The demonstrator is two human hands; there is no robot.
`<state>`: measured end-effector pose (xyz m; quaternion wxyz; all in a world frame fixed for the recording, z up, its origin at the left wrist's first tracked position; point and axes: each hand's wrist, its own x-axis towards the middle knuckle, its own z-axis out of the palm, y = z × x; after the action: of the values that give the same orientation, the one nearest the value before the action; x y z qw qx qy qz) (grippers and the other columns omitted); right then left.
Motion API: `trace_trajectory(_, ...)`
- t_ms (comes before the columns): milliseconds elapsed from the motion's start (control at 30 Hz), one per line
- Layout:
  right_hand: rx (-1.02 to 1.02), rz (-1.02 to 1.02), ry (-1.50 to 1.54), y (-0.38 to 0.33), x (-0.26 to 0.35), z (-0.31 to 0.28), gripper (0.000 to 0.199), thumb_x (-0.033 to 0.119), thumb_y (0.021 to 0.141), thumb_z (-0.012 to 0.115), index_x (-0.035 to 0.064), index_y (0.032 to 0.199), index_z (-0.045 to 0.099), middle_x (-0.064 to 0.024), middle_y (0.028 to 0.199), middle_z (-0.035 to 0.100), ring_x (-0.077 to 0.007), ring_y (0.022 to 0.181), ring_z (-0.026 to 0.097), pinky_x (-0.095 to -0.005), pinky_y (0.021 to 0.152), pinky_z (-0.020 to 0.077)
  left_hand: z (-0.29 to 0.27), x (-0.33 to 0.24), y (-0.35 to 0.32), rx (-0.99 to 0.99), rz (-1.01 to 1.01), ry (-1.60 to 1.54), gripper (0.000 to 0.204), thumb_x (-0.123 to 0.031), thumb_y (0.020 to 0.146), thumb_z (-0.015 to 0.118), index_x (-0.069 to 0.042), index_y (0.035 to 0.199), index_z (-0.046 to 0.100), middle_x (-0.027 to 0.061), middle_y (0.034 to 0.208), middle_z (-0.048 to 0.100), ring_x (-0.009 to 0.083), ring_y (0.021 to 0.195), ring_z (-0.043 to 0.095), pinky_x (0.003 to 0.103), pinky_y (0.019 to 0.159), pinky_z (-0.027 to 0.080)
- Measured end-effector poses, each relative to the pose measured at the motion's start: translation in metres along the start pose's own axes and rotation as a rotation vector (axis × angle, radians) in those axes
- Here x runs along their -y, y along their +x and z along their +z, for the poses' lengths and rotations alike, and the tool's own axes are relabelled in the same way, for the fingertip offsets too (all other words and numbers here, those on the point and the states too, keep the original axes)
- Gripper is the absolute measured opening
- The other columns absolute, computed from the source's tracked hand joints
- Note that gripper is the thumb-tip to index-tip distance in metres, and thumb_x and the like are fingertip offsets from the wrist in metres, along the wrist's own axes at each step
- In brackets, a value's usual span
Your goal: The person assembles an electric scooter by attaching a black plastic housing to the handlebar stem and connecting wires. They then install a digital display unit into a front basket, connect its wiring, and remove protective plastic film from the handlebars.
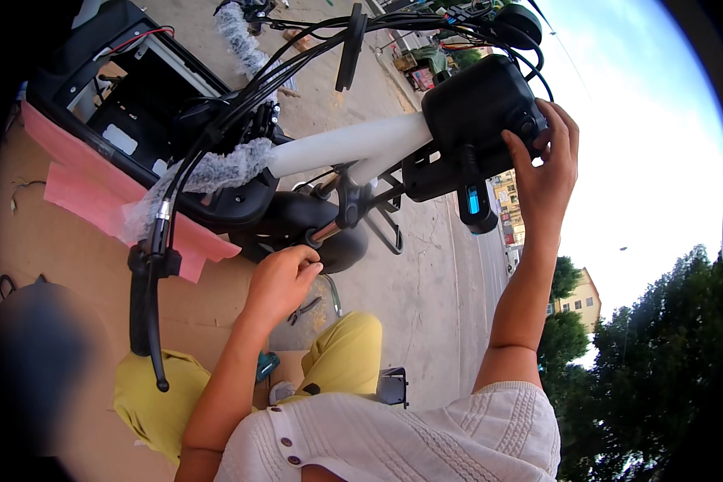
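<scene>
A partly assembled electric bike, or similar vehicle, stands before me. At its upper right is a black box-shaped housing [474, 96] on a white frame tube [353, 136]. My right hand [548, 169] reaches up to it, thumb and fingers closed around a round black part [524, 125] on its edge. Below the housing hangs a small black unit with a lit blue display [474, 199]. My left hand [279, 281] is low, fingers curled together near the lower end of a metallic fork tube [326, 231] and a black rounded part [347, 247]. What its fingertips hold is hidden.
Black cables [273, 76] run above the frame. A black grip with brake lever [146, 313] and bubble wrap [225, 167] are at left. Pink foam sheet [88, 177] lies under an open black compartment [128, 108]. Pliers [304, 310] and a teal power tool [267, 365] lie below.
</scene>
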<state>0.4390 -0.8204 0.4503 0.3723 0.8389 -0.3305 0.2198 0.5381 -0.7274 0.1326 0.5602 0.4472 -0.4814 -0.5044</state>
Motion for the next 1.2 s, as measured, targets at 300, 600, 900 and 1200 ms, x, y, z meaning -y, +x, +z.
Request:
trace_trajectory(300, -0.034, -0.074, -0.029, -0.004, -0.002, 0.002, 0.031, 0.001, 0.078, 0.072, 0.0005, 0.108, 0.064, -0.0099, 0.113, 0.06, -0.0162, 0.079, 0.06, -0.0284, 0.07, 0.0525, 0.001, 0.001, -0.001, -0.004, 0.023, 0.003, 0.019, -0.012, 0.085, 0.064, 0.003, 0.097, 0.065, 0.0155, 0.083, 0.069, 0.0232, 0.074, 0.066, 0.034, 0.069, 0.051)
trace_trajectory(600, -0.119, -0.124, -0.131, -0.008, -0.006, 0.011, 0.03, 0.007, 0.08, 0.074, -0.0009, 0.107, 0.064, -0.01, 0.114, 0.06, -0.0169, 0.078, 0.062, -0.0286, 0.067, 0.0535, 0.004, -0.006, -0.003, 0.014, 0.01, 0.031, 0.019, -0.013, 0.086, 0.064, 0.003, 0.097, 0.065, 0.0148, 0.083, 0.068, 0.0227, 0.073, 0.065, 0.034, 0.069, 0.05)
trace_trajectory(900, -0.106, -0.036, -0.062, -0.009, 0.001, 0.008, 0.031, 0.002, 0.078, 0.073, 0.0006, 0.108, 0.064, -0.0095, 0.114, 0.061, -0.0161, 0.08, 0.062, -0.0285, 0.069, 0.0539, 0.006, -0.004, -0.005, 0.019, 0.017, 0.022, 0.019, -0.013, 0.086, 0.064, 0.002, 0.097, 0.065, 0.0147, 0.083, 0.068, 0.0236, 0.073, 0.065, 0.034, 0.069, 0.05)
trace_trajectory(1200, -0.077, 0.09, 0.142, -0.012, 0.003, 0.007, 0.034, -0.006, 0.079, 0.068, 0.0045, 0.111, 0.064, -0.006, 0.112, 0.061, -0.0138, 0.083, 0.059, -0.0275, 0.073, 0.0541, 0.006, -0.006, -0.009, 0.026, 0.018, 0.014, 0.02, -0.014, 0.085, 0.064, 0.002, 0.097, 0.066, 0.0151, 0.083, 0.068, 0.0246, 0.073, 0.065, 0.034, 0.069, 0.051)
